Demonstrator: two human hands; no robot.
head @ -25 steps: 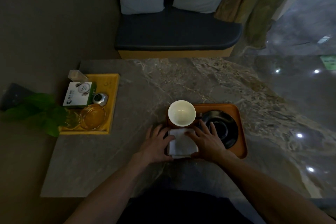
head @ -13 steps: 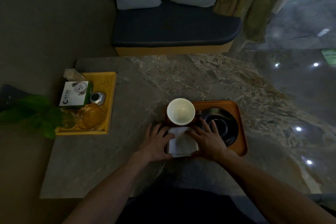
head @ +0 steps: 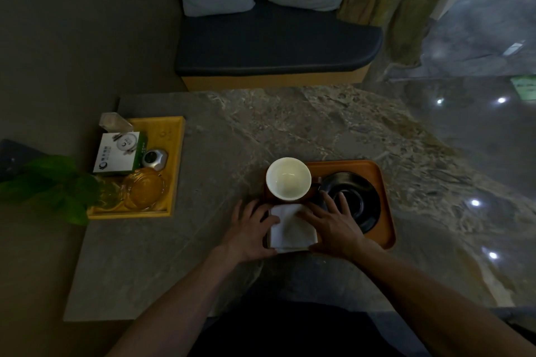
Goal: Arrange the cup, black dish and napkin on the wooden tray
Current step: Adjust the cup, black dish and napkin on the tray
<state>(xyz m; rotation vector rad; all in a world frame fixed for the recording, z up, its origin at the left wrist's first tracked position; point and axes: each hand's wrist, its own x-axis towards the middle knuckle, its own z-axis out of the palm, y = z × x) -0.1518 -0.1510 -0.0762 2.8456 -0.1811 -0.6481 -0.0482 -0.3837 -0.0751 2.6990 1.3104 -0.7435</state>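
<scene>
Napkin (head: 292, 227): lay on the tray (head: 387, 213), between the 2 hands.
Left hand (head: 250, 233): flat, fingers spread, touching its left edge.
Right hand (head: 333, 226): flat, spread, on its right edge.
Cup (head: 288, 178): just behind the napkin.
Black dish (head: 359, 200): right of the cup.

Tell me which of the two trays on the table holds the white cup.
The orange-brown wooden tray by the hands, holding the white cup, black dish and napkin. The yellow tray, farther left, holds a box and glassware.
</scene>
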